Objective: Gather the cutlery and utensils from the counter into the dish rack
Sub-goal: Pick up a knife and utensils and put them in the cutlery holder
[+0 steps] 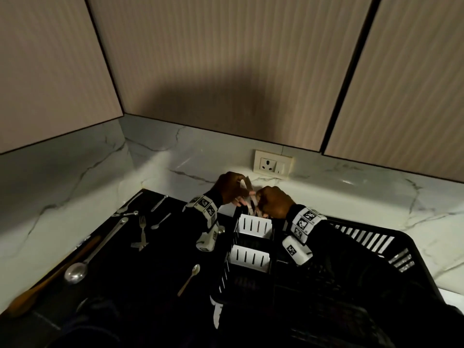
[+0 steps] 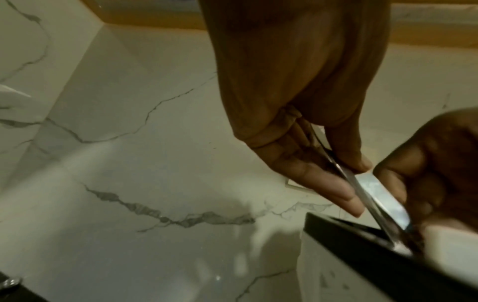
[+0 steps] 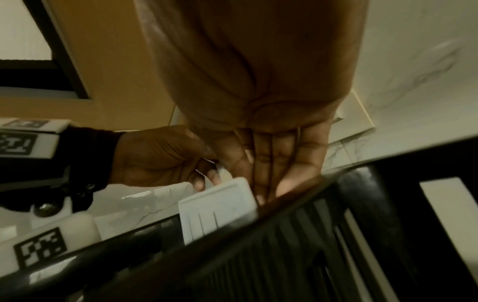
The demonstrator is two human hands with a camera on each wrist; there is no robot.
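Observation:
The black dish rack (image 1: 356, 277) stands on the right, with white slotted cutlery compartments (image 1: 253, 226) along its left side. Both hands meet over the farthest compartment. My left hand (image 1: 232, 190) pinches thin steel cutlery (image 2: 362, 190) between thumb and fingers, its lower end dipping behind the rack's edge (image 2: 375, 251). My right hand (image 1: 273, 202) reaches down beside it, fingers (image 3: 271, 163) together and close against the steel; its thumb is hidden. On the dark counter to the left lie a ladle (image 1: 75, 271), a wooden spatula (image 1: 50, 280), forks (image 1: 142, 232) and several spoons (image 1: 189, 278).
A marble backsplash (image 1: 175, 151) runs behind the counter, with a wall socket (image 1: 273, 162) just beyond the hands. Ribbed cabinet doors (image 1: 226, 59) hang overhead. A nearer white compartment (image 1: 248, 256) sits in front of the far one.

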